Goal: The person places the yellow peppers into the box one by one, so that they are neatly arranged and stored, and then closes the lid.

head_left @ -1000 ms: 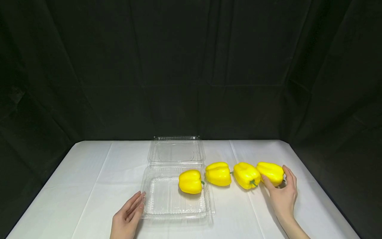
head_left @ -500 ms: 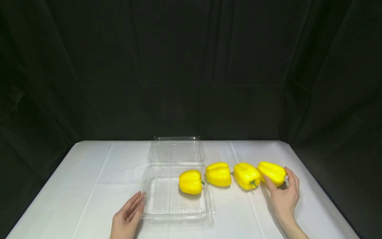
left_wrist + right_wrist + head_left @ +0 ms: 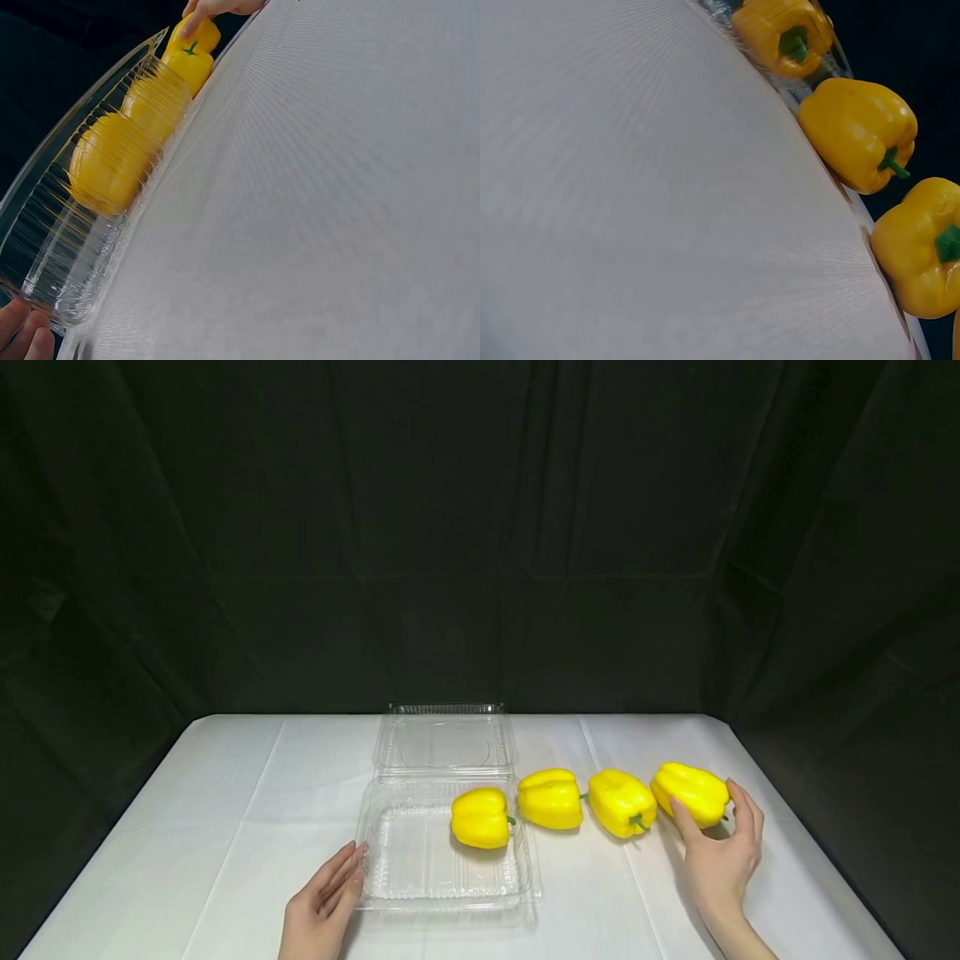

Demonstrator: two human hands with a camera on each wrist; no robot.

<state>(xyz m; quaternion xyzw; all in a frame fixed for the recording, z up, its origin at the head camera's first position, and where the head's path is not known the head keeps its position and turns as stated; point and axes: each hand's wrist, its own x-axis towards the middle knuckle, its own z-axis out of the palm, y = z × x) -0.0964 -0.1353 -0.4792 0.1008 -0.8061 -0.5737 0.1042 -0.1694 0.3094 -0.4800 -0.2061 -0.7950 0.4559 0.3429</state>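
At the right end of a row, my right hand (image 3: 718, 857) grips a yellow bell pepper (image 3: 688, 792), thumb on its near side and fingers round its stem end. My left hand (image 3: 321, 900) holds the left rim of a clear hinged plastic container (image 3: 408, 897), its fingertips right at the edge; the left wrist view shows those fingers (image 3: 28, 334) by the container's corner. One bell pepper (image 3: 480, 818) lies inside the container's base, toward the right. A second pepper (image 3: 550, 798) and a third (image 3: 621, 802) lie on the table between the container and my right hand.
The container's lid (image 3: 442, 739) lies folded back behind the base. A white cloth (image 3: 225, 827) covers the table, and black curtains (image 3: 465, 543) hang behind it and at both sides. The right wrist view shows several peppers along the table.
My right hand has moved slightly right with the end pepper, opening a small gap from its neighbour. My left hand and the container stay as they were.
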